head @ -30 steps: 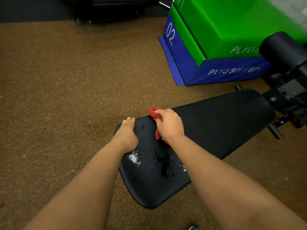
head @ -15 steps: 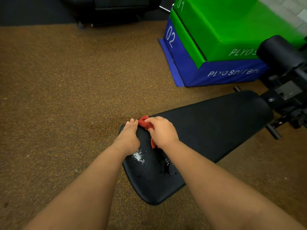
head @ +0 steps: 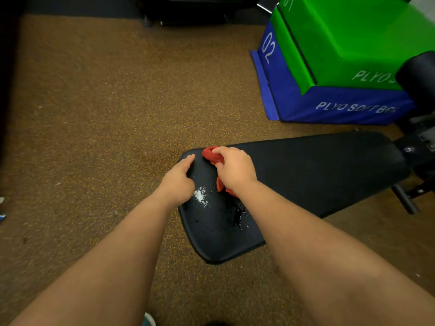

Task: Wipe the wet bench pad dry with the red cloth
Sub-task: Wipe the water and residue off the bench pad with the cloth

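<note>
While the cloth sits at the far corner of the pad, the wet patch lies nearer the person.

Taking the bench pad (head: 317,175) as landmark and reading from left to right: the left hand (head: 179,178) rests on the pad's left edge, fingers fairly straight and holding nothing, seemingly to steady it. Just right of that hand a white glint of water (head: 200,196) sits on the pad surface. Next comes the red cloth (head: 211,155), bunched at the pad's far-left corner, with the right hand (head: 234,169) gripping it, fingers curled over the wad. More wet sheen (head: 240,216) shows on the pad's near end, below the right wrist. The pad's long axis runs away to the right toward the frame. Judging by this, the right hand is better placed, and the stroke should pull back toward the pad's near end.
</note>
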Tool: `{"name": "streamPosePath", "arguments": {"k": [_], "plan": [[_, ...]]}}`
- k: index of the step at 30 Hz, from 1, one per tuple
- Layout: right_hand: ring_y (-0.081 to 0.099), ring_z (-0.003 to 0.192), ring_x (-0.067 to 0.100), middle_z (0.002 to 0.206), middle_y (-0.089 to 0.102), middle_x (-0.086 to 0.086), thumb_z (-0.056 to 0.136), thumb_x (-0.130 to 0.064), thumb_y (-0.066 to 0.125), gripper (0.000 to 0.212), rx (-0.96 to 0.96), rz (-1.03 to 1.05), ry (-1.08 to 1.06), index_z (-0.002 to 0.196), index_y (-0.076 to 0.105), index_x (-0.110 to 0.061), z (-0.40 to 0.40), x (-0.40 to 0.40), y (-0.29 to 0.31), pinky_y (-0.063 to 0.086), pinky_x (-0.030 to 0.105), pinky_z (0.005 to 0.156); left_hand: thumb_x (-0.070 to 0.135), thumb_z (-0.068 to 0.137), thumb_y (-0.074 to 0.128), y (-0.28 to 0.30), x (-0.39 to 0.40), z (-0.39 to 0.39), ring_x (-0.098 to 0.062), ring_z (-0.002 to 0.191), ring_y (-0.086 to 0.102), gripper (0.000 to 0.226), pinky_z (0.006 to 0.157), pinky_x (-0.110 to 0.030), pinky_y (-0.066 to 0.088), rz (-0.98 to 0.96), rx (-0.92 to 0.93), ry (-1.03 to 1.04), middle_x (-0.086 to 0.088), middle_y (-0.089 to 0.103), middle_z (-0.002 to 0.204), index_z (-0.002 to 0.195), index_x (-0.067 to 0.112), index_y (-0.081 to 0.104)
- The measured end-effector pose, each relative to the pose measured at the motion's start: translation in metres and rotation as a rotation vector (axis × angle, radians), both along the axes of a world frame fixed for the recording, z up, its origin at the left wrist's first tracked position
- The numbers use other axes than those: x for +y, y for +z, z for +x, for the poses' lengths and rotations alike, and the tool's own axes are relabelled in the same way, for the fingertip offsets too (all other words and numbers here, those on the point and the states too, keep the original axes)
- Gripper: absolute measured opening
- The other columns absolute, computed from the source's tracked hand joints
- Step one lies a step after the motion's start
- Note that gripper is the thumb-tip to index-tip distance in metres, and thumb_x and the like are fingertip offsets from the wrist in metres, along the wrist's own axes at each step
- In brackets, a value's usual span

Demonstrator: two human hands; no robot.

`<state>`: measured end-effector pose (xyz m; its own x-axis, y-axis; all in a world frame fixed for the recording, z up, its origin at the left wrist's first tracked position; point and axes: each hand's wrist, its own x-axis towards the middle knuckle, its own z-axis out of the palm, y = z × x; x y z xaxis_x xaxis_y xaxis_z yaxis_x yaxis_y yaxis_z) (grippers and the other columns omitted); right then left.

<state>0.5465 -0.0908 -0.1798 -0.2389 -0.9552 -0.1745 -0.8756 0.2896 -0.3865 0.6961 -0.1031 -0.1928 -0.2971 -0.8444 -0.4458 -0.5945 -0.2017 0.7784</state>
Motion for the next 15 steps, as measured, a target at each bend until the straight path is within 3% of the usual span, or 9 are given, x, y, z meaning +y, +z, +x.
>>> {"name": "streamPosePath", "arguments": {"k": [3, 7, 12, 15], "plan": [[0.054, 0.115, 0.027, 0.125, 0.06, 0.002, 0.089, -0.016, 0.056, 0.04, -0.009, -0.004, 0.056, 0.126, 0.058, -0.031, 0.004, 0.005, -0.002, 0.044, 0.036, 0.095, -0.016, 0.08, 0.031, -0.007, -0.006, 0.001, -0.014, 0.133, 0.04, 0.076, 0.104, -0.021, 0.035, 0.074, 0.095, 0.069, -0.005, 0.04, 0.149, 0.148, 0.016, 0.033], [0.053, 0.117, 0.025, 0.125, 0.059, 0.001, 0.09, -0.017, 0.055, 0.04, -0.033, 0.017, 0.141, 0.126, 0.058, -0.033, 0.006, 0.011, -0.003, 0.044, 0.035, 0.096, -0.021, 0.077, 0.028, -0.013, -0.009, 0.003, -0.017, 0.139, 0.036, 0.078, 0.115, -0.031, 0.031, 0.126, 0.159, 0.101, -0.007, 0.039, 0.15, 0.147, 0.014, 0.035], [0.056, 0.111, 0.025, 0.12, 0.062, 0.0, 0.087, -0.016, 0.058, 0.038, -0.062, 0.021, 0.236, 0.122, 0.061, -0.032, 0.012, 0.022, -0.003, 0.046, 0.036, 0.094, -0.023, 0.076, 0.026, -0.015, -0.012, 0.003, -0.017, 0.14, 0.034, 0.079, 0.108, -0.022, 0.029, 0.136, 0.184, 0.124, -0.005, 0.037, 0.151, 0.146, 0.014, 0.036], [0.057, 0.111, 0.023, 0.119, 0.062, -0.001, 0.087, -0.015, 0.058, 0.037, -0.08, 0.076, 0.289, 0.12, 0.062, -0.033, 0.008, 0.022, 0.001, 0.048, 0.037, 0.092, -0.024, 0.077, 0.026, -0.014, -0.011, 0.003, -0.017, 0.141, 0.032, 0.078, 0.116, -0.026, 0.024, 0.14, 0.195, 0.121, -0.006, 0.037, 0.152, 0.146, 0.011, 0.036]]}}
